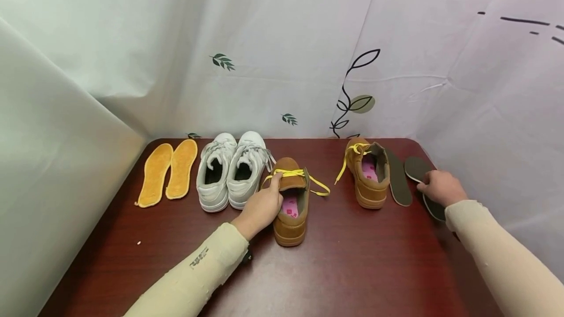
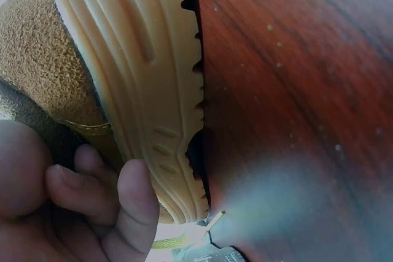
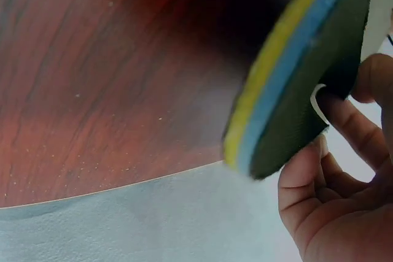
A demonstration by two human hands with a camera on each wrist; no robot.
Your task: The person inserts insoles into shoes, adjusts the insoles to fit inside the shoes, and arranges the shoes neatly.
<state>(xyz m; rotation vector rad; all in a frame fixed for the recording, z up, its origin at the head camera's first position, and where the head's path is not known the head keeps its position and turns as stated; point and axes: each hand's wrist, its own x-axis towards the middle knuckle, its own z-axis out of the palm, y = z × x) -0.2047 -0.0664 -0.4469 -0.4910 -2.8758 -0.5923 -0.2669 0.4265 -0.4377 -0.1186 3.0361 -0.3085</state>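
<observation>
In the head view a brown shoe (image 1: 289,231) with yellow laces and a pink lining stands upright mid-table, toe away from me. My left hand (image 1: 261,208) grips it by the opening near the tongue. The left wrist view shows the fingers curled against its side, above the tan sole (image 2: 132,59). At the table's right edge my right hand (image 1: 442,188) pinches a dark insole (image 1: 415,167). In the right wrist view this insole (image 3: 307,102) is dark green on one face, with blue and yellow layers along its edge. Part of it is hidden behind the hand.
A second brown shoe (image 1: 371,193) stands right of centre, with another dark insole (image 1: 398,182) beside it. White sneakers (image 1: 214,192) stand left of the gripped shoe. Orange insoles (image 1: 155,175) lie at the far left. White curtains (image 1: 264,97) surround the table (image 1: 352,268).
</observation>
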